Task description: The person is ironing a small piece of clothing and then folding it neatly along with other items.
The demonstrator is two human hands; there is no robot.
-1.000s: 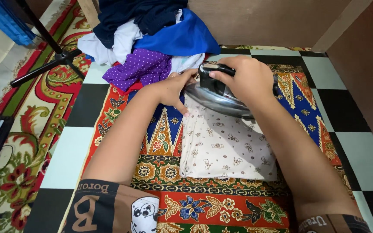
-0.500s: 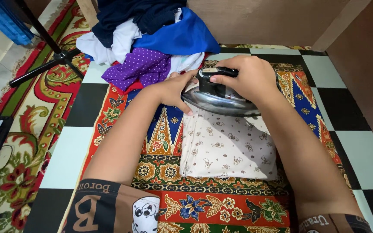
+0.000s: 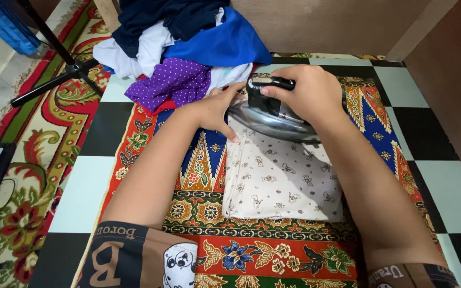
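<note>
Right now your right hand [image 3: 308, 93] is clamped around the black handle of the silver electric iron [image 3: 270, 116], fingers wrapped fully over the top. Iron sits at about 12 o'clock on the folded cream printed garment [image 3: 281, 178], soleplate on the far edge of the cloth, long axis running roughly 9-to-3 with a slight tilt, tip pointing toward 9 o'clock. Your left hand [image 3: 214, 112] lies flat and open, fingers spread apart, pinning the garment's far-left corner just beside the iron's tip, nearly touching it. Garment lies flat on the batik ironing cloth [image 3: 198, 176], which covers a black-and-white checkered floor [image 3: 81, 192]; its long axis runs 12-to-6, toward you. So the bulk of unpressed fabric lies at 6 o'clock from the iron, between your two forearms. Right hand is the one on the iron; left is nearer the fold at 9 o'clock. Pile of clothes [image 3: 182, 48], purple dotted, blue, white, dark navy, sits at 11 o'clock, just beyond the left hand. Tripod leg [image 3: 54, 80] at 10 o'clock, patterned carpet [image 3: 22, 181] at 9, wooden panel [image 3: 444, 69] at 2.
</note>
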